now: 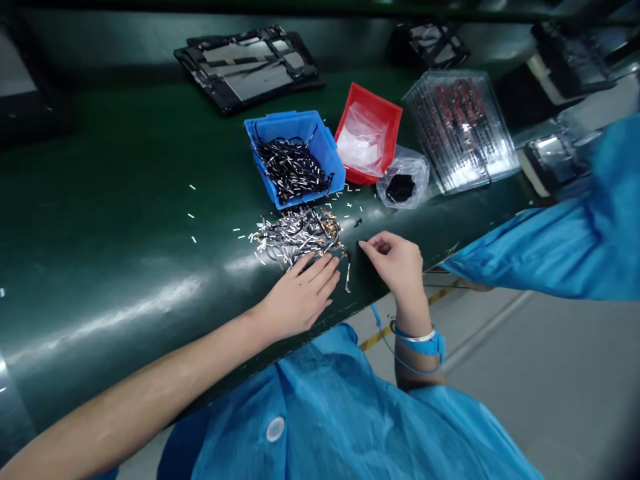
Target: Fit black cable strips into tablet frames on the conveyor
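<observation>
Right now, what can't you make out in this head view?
- Right hand: fingertips pinch together; anything between them is too small to see.
- Left hand: lies flat at the edge of the pile of small strips, covering whatever is under the palm.
- Black item in the clear bag: blurred by plastic.
- Clear tray stack: contents lost in glare.

Hands at parts pile on green worktop (100, 220)

Left hand (300, 297) flat, fingertips touching loose pile (299, 235) at centre frame; right hand (397, 263) pinched beside it; blue bin (320, 143) above.
</observation>
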Tool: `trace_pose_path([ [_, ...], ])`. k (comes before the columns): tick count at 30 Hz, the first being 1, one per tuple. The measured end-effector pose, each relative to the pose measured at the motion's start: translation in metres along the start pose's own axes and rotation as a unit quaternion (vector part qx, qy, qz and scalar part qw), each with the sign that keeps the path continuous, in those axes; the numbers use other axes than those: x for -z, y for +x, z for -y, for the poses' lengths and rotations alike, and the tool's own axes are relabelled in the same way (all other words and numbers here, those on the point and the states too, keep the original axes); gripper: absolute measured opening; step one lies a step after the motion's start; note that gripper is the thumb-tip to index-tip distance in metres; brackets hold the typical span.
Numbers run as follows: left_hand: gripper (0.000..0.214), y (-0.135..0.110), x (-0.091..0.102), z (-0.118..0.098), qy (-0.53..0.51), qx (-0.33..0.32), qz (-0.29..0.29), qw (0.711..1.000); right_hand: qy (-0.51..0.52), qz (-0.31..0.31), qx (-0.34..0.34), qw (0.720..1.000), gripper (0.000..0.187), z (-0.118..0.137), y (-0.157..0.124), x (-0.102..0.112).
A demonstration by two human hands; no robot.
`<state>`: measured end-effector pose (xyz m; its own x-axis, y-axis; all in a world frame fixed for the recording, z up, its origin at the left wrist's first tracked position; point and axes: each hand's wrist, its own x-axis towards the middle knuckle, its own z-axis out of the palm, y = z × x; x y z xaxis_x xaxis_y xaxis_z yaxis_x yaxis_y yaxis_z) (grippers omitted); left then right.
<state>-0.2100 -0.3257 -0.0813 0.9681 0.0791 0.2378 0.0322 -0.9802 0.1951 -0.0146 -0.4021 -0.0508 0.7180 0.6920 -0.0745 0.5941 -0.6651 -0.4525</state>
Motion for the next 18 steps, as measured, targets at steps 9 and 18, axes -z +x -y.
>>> trace_pose_path([
  [9, 0.041, -0.001, -0.001, 0.000, 0.001, 0.000, -0.025, 1.000, 0.090, -0.090, 0.168, 0.978, 0.011, -0.014, -0.006, -0.007],
  [18, 0.042, -0.001, -0.003, -0.001, -0.008, 0.003, -0.019, 1.000, 0.045, -0.149, 0.208, 0.966, 0.012, -0.017, -0.005, -0.022],
])
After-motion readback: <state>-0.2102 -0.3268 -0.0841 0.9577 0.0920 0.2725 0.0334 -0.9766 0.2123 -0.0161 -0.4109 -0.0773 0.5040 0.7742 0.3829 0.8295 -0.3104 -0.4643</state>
